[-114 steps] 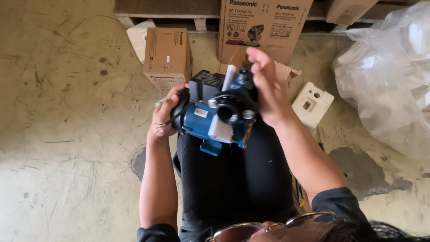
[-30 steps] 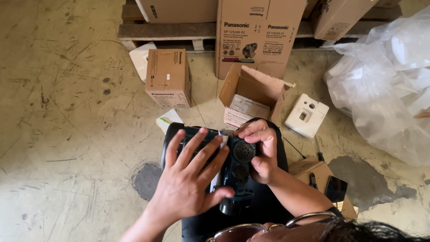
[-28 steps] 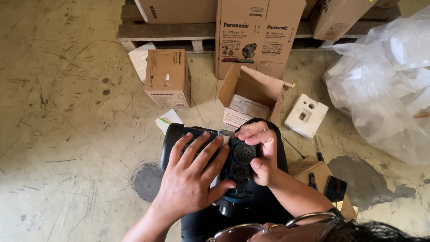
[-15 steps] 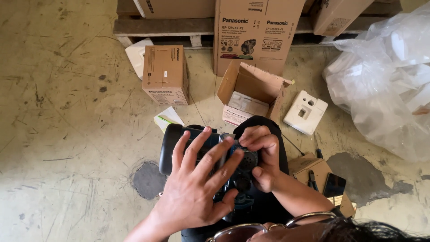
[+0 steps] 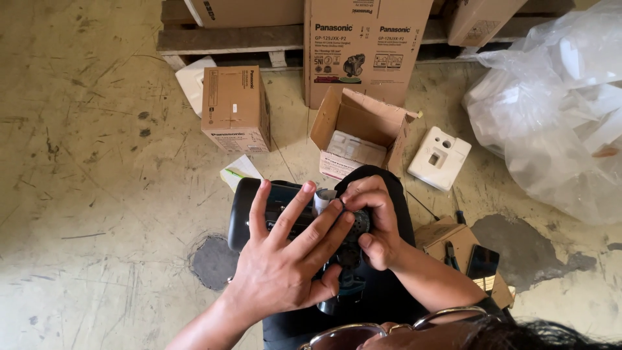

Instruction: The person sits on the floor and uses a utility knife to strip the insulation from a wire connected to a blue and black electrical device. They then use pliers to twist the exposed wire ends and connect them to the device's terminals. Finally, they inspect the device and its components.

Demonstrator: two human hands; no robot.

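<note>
A black and blue water pump (image 5: 259,209) rests on my lap, its dark rounded body pointing left. My left hand (image 5: 288,262) lies flat over the pump's top with the fingers spread. My right hand (image 5: 374,223) grips a round black fitting (image 5: 360,223) on the pump's right side, the fingers curled around it. A small white roll (image 5: 322,199) shows between the two hands, and I cannot tell which hand holds it. Most of the pump is hidden under my hands.
An open cardboard box (image 5: 363,133) lies just beyond my knees. A closed small box (image 5: 235,108) stands to its left, a larger printed box (image 5: 364,45) behind. A white foam insert (image 5: 439,157) and a big plastic bag (image 5: 557,110) lie right; pliers (image 5: 451,254) and phone (image 5: 483,267) near my thigh.
The pump was lifted in both hands before; now it lies on my lap. My left hand has shifted flat across its top and my right hand has closed on the round fitting.
</note>
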